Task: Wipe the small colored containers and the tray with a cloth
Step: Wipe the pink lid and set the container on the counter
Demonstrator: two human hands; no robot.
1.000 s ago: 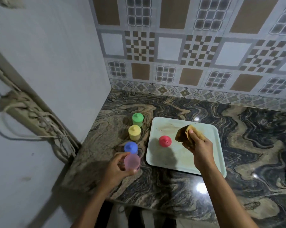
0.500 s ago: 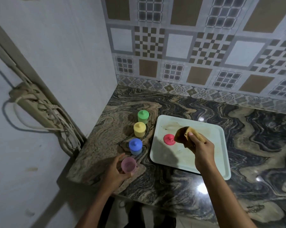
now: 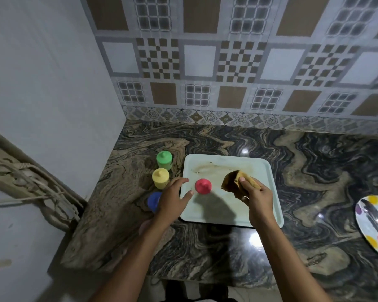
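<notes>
Head view, centre frame: left hand (image 3: 172,198) hovers, fingers (image 3: 182,180) spread and holding nothing, just left of the red container (image 3: 203,186) standing on the tray (image 3: 227,162). Right hand (image 3: 257,197) grips a crumpled cloth (image 3: 233,180) above the tray. The green container (image 3: 164,159), yellow container (image 3: 160,178) and blue container (image 3: 154,201) line the desk (image 3: 314,171) left of it.

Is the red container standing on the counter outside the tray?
No, the red container stands on the tray, between the left hand and the cloth.
</notes>
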